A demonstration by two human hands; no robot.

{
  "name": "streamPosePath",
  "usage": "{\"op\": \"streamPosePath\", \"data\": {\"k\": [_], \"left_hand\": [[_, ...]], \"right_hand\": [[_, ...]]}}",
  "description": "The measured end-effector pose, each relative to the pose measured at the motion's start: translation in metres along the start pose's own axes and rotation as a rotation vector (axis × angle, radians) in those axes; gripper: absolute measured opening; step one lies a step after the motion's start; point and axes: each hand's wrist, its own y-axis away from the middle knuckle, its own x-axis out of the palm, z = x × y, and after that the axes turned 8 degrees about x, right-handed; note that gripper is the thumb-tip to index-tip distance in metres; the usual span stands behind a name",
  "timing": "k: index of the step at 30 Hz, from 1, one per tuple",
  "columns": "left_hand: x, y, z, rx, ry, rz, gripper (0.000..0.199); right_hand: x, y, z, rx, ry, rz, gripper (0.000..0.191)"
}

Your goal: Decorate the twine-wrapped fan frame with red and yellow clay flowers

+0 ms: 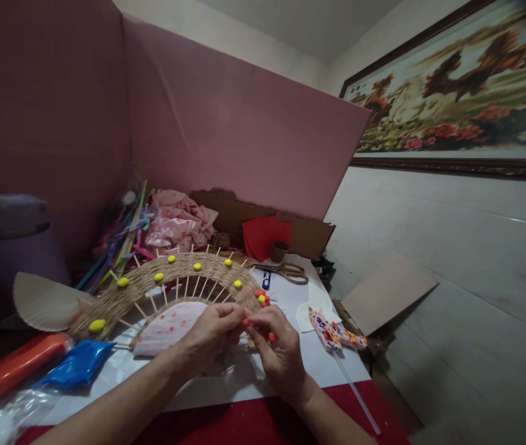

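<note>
A small red ball of what looks like modelling clay (246, 322) sits between the fingertips of both hands. My left hand (216, 327) pinches it from the left, and my right hand (277, 349) from the right. Another red bit (272, 337) shows by my right fingers; whether they hold it, I cannot tell. Behind the hands stands an arched fan woven of twine over thin sticks (144, 272), dotted with yellow clay discs. At its right end is a red flower with a yellow centre (261, 298). Pink dotted cloth (170, 327) fills the fan's inner half-circle, partly hidden by my left hand.
An orange packet (21, 364) and a blue packet (77, 363) lie at left. Scissors (290, 272) and a blue cutter (266, 279) lie behind the fan. A flower-patterned piece (332, 330) and a clear stick (358, 392) are at right. Crumpled pink cloth (182, 219) lies behind.
</note>
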Motion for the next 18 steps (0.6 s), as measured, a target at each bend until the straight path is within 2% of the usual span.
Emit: {"op": "streamPosePath", "data": {"k": [3,7,10,18], "left_hand": [[-0.0003,0.0005,-0.0008,-0.039,-0.034,0.013,0.04],[-0.0039,-0.0012,0.0042,-0.004,-0.069,0.012,0.043],[-0.0053,-0.0023,0.0075,0.001,-0.114,-0.011,0.043],[-0.0058,-0.0006,0.0005,-0.023,-0.243,0.015,0.037]], "right_hand": [[-0.0014,0.0007,0.0017,-0.004,0.005,-0.013,0.009],[-0.003,0.0012,0.0016,0.003,0.014,0.025,0.013],[-0.0029,0.0004,0.0006,0.006,0.022,0.042,0.01],[-0.0037,-0.0006,-0.0033,0.013,0.025,-0.014,0.008]]}}
